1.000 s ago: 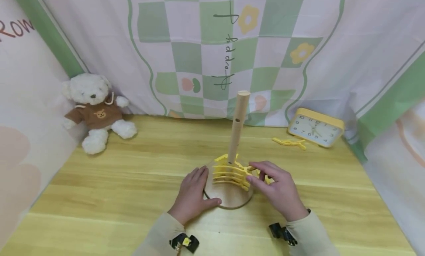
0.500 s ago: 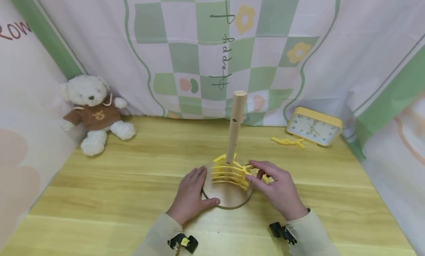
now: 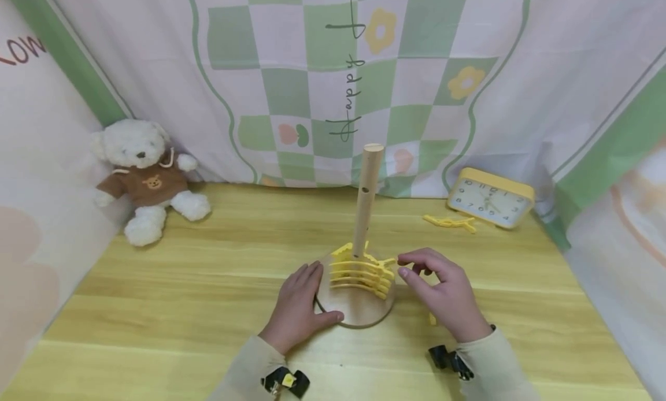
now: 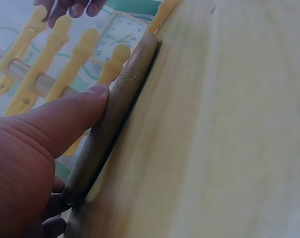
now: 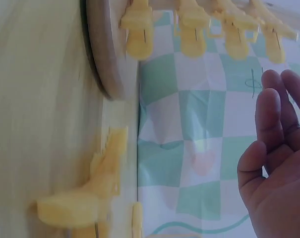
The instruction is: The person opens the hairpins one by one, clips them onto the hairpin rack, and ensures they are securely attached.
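Note:
A round wooden base (image 3: 359, 314) carries an upright wooden post (image 3: 366, 199) with holes in it. Several yellow plastic spring clips (image 3: 359, 274), resembling alligator hair clips, grip the lower post in a stack; the right wrist view shows their rounded ends (image 5: 192, 39). My left hand (image 3: 296, 308) rests on the base's left edge, its fingers along the rim and its thumb (image 4: 80, 111) pressing near the front. Just right of the stack, my right hand (image 3: 442, 291) has its fingers loosely bent and holds nothing; a small gap separates its fingertips from the top clip.
A loose yellow clip (image 5: 85, 193) lies on the table beside the base, mostly hidden by my right hand in the head view. Another yellow clip (image 3: 450, 223) lies before the yellow alarm clock (image 3: 489, 199). A white teddy bear (image 3: 148, 178) sits at the back left.
My right hand has let go of the top clip and drawn back to the right; the clip stays on the post. My left hand keeps its place on the base.

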A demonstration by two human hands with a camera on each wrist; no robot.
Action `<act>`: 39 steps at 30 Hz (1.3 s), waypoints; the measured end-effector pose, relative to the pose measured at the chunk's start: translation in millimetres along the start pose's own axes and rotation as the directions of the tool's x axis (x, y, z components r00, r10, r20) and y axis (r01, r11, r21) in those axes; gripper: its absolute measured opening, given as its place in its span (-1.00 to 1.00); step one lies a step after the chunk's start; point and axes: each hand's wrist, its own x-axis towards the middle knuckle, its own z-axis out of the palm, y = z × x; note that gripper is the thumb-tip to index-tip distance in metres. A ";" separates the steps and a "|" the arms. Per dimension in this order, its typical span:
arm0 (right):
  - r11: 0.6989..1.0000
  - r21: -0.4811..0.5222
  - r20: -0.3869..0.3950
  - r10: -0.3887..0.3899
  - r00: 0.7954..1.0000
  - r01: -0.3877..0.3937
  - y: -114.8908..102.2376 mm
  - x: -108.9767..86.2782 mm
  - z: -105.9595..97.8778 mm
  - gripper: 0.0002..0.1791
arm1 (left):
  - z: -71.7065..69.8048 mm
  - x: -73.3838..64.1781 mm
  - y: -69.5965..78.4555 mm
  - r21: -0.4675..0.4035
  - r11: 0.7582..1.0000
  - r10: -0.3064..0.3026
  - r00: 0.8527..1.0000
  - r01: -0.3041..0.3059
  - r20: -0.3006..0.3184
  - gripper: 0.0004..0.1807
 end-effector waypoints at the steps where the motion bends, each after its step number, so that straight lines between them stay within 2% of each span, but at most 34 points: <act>1: 1.000 -0.006 -0.006 0.000 1.000 0.000 1.2 0.7 -1.7 -0.82 | -0.5 0.2 -0.1 -0.006 1.000 0.001 1.000 -0.001 0.000 0.17; 8: 0.997 -0.078 -0.012 0.023 1.000 -0.024 17.4 0.5 -14.2 -0.84 | 1.7 1.0 -3.0 0.002 1.000 0.004 1.000 -0.004 0.007 0.18; 15: 0.977 -0.211 0.037 -0.017 0.999 0.024 43.3 -1.3 -26.0 -0.89 | 3.0 -0.6 -3.3 -0.013 1.000 -0.004 1.000 0.005 0.009 0.19; 19: 0.937 -0.342 0.075 -0.048 0.996 0.071 55.8 4.9 -37.6 -0.88 | 3.7 -0.4 -3.3 -0.018 1.000 -0.013 1.000 0.013 0.014 0.20; 22: 0.900 -0.433 0.151 0.008 0.988 0.059 63.1 13.3 -48.2 -0.80 | 2.9 -0.3 -3.2 -0.014 1.000 -0.017 1.000 0.017 0.012 0.19; 25: 0.876 -0.483 0.198 0.107 0.974 0.002 72.4 22.7 -60.2 -0.71 | 2.0 -0.3 -3.2 -0.014 1.000 -0.020 1.000 0.020 0.009 0.20; 28: 0.863 -0.502 0.148 0.149 0.978 -0.055 85.9 29.1 -71.8 -0.71 | 1.9 -0.6 -3.4 -0.015 1.000 -0.015 1.000 0.015 0.009 0.20; 32: 0.851 -0.515 0.059 0.155 0.986 -0.103 103.5 35.7 -84.5 -0.77 | 2.0 0.0 -3.3 -0.018 1.000 -0.015 1.000 0.015 0.009 0.20; 34: 0.839 -0.532 0.050 0.170 0.984 -0.118 109.7 40.6 -88.3 -0.76 | 2.0 0.3 -3.5 -0.013 1.000 -0.017 1.000 0.017 0.004 0.20; 39: 0.807 -0.578 0.081 0.201 0.976 -0.118 120.0 53.6 -91.6 -0.68 | 1.0 -0.2 -3.2 -0.008 1.000 -0.008 1.000 0.008 -0.006 0.19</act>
